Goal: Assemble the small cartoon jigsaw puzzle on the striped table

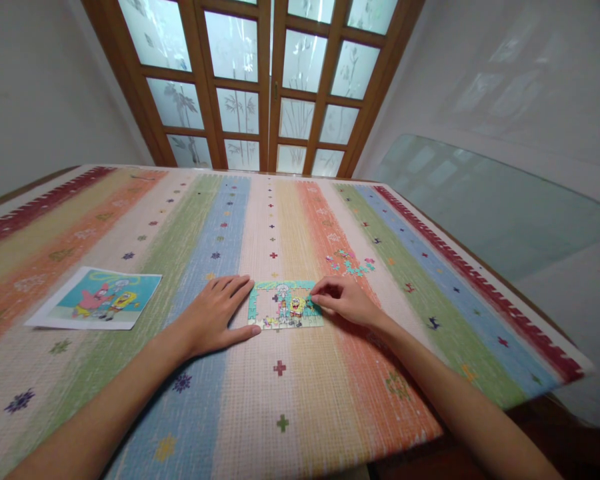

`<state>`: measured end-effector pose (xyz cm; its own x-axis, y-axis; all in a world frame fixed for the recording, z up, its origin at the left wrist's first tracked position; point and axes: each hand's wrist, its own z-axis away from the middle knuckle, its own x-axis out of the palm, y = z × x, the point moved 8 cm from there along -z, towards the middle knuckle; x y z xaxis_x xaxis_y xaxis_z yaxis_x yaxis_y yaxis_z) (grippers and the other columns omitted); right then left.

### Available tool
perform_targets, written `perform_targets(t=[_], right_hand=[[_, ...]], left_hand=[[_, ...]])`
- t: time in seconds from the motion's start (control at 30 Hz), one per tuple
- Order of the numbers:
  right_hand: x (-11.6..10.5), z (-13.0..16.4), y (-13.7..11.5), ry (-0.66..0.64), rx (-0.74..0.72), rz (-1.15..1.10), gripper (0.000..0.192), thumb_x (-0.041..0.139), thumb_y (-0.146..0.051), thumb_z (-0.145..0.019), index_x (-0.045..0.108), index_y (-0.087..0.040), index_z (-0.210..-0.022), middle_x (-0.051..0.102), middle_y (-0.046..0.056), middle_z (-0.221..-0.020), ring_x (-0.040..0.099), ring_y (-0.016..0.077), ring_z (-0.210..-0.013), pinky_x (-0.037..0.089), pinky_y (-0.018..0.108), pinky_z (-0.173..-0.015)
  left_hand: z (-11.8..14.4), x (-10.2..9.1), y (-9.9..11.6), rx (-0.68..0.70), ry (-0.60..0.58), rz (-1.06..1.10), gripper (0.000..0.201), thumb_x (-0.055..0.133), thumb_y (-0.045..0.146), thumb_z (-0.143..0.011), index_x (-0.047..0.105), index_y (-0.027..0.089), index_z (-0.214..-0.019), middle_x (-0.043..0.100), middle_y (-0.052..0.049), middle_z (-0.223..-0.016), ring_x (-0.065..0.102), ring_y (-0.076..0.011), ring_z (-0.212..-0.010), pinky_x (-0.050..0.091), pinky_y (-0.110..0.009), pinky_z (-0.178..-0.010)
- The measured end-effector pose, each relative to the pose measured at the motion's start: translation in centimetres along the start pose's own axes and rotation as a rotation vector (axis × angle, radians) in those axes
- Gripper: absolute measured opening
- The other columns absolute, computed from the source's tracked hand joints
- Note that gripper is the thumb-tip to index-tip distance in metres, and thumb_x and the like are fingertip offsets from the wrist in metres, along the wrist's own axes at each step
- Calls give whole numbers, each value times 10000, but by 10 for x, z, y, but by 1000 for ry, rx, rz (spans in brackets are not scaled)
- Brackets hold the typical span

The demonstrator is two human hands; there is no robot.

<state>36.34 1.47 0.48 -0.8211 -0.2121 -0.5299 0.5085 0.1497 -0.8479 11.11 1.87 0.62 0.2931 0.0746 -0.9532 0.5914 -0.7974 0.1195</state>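
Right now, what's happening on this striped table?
A person is at a small jigsaw puzzle, partly assembled, on the striped tablecloth. The left hand lies flat against the puzzle's left edge; the right hand has its fingers pinched at the right edge. Loose pieces lie beyond it, and a reference picture sits far left.

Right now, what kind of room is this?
Probably a room in a home: a table under a striped cloth, wooden doors with frosted glass, and a small cartoon jigsaw puzzle between two hands.
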Motion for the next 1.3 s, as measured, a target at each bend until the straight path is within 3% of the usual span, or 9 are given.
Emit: perform_targets(t=[0.3, 0.73, 1.3], right_hand=[[1, 4, -9, 37, -47, 137, 106, 666, -284, -838, 754, -225, -838, 733, 53, -776, 611, 186, -683, 468, 342, -651], [-1, 9, -25, 77, -225, 275, 80, 657, -212, -873, 726, -224, -832, 660, 52, -852, 590, 186, -751, 448, 350, -713], [6, 13, -26, 56, -259, 424, 76, 689, -198, -927, 761, -192, -904, 647, 51, -847, 603, 173, -745, 455, 315, -700]], left_hand=[[0, 0, 0, -5, -12, -8, 793, 464, 755, -948, 469, 177, -1491, 553, -190, -1472, 530, -387, -1303, 383, -566, -1114], [0, -1, 1, 2, -20, -32, 809, 421, 772, -957, 462, 162, -1488, 555, -203, -1471, 535, -394, -1297, 394, -587, -1101], [-1, 0, 1, -2, -34, -31, 826, 443, 765, -952, 466, 144, -1497, 554, -208, -1471, 523, -399, -1313, 394, -586, -1102]])
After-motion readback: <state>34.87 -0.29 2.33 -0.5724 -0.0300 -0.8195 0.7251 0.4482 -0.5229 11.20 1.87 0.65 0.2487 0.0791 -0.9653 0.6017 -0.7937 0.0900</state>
